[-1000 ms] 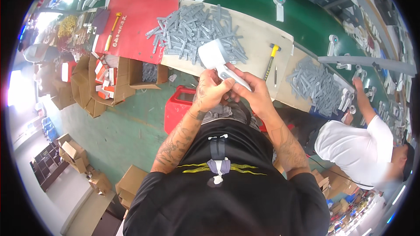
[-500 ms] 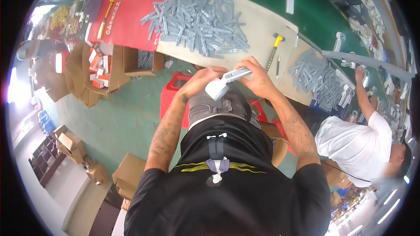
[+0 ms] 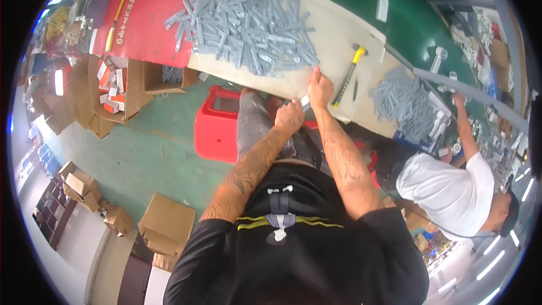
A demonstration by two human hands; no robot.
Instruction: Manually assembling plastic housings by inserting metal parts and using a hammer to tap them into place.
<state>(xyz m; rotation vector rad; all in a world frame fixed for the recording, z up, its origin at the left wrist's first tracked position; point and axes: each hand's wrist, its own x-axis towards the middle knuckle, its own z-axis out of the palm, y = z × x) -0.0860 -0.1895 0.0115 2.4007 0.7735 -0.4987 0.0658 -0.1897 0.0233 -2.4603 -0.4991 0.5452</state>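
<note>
In front of my lap, near the bench edge, my left hand (image 3: 289, 116) and my right hand (image 3: 320, 87) are both closed on a white-and-grey handheld device (image 3: 305, 102). Only a small pale strip of it shows between them; the fingers and palms hide the rest. The right hand sits a little higher, its thumb pointing up toward the bench. Beyond it a large pile of grey plastic strips (image 3: 248, 28) covers part of the bench. A hammer (image 3: 351, 70) with a yellow-and-black handle lies to the right, beside a thin dark tool (image 3: 355, 90).
A second grey pile (image 3: 403, 101) lies at the right, near a co-worker in a white shirt (image 3: 446, 192). A red sheet (image 3: 161, 0) bears another hammer (image 3: 117, 21). Below stand a red stool (image 3: 212, 141) and open cardboard boxes (image 3: 138, 99). A white round-headed device (image 3: 383, 5) lies on the green surface.
Both hands have shifted and closed further round the device, whose white head and grey handle showed before. The right hand has turned thumb-up; the left has moved right. The view has shifted slightly.
</note>
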